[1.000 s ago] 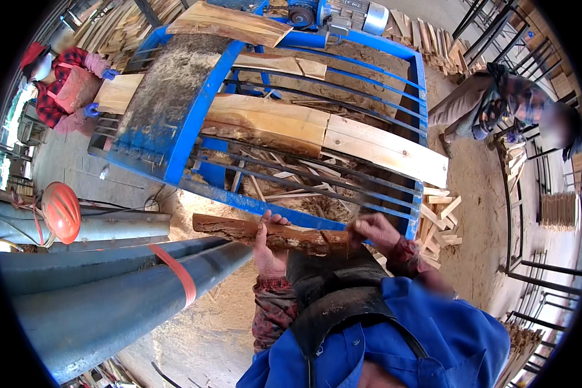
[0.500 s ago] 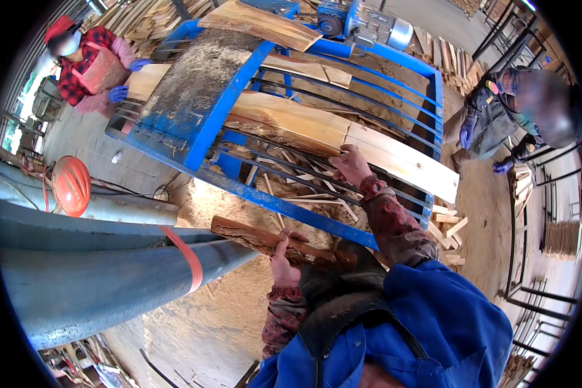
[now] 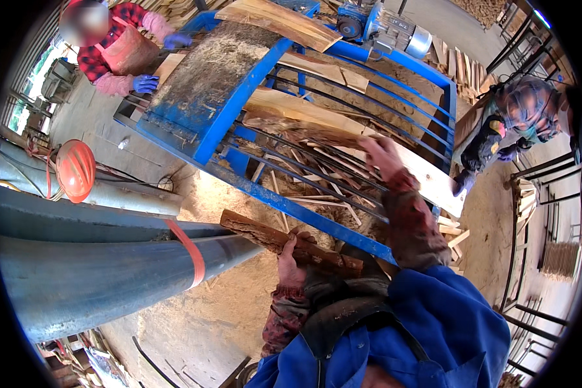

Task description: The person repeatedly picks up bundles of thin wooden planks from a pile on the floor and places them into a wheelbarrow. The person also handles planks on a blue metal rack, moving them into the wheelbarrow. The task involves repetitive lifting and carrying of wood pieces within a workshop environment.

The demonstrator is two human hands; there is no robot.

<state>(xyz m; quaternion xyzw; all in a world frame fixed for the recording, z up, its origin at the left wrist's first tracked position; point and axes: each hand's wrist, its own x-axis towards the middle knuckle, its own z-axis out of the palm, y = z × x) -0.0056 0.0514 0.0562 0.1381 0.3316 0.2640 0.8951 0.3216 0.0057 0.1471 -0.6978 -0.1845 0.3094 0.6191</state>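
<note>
My left hand point(image 3: 291, 262) is closed around a dark strip of wood with rough bark point(image 3: 258, 234), held in front of my waist. Over the blue metal roller table point(image 3: 284, 210), my right hand point(image 3: 383, 157) has its fingers apart at the near edge of the boards, slightly blurred. Under its fingertips lies the joint between a bark-edged board point(image 3: 304, 116), which comes out from beneath the sawdust-covered hood point(image 3: 204, 71), and a pale board point(image 3: 433, 178). Whether the fingers touch the wood I cannot tell. Another bark-edged board point(image 3: 323, 70) lies farther back on the bars.
A co-worker in red checks point(image 3: 126, 48) stands at the far left; another person point(image 3: 524, 116) reaches to the pale board's right end. Large grey pipes point(image 3: 110, 271) and an orange helmet point(image 3: 75, 171) are at left. A motor point(image 3: 394, 32) sits behind; offcuts point(image 3: 323, 187) lie beneath the bars.
The joined boards have shifted slightly, and my right hand has lifted and spread its fingers. The person at right has leaned in to the pale board's end. My left hand keeps the bark strip.
</note>
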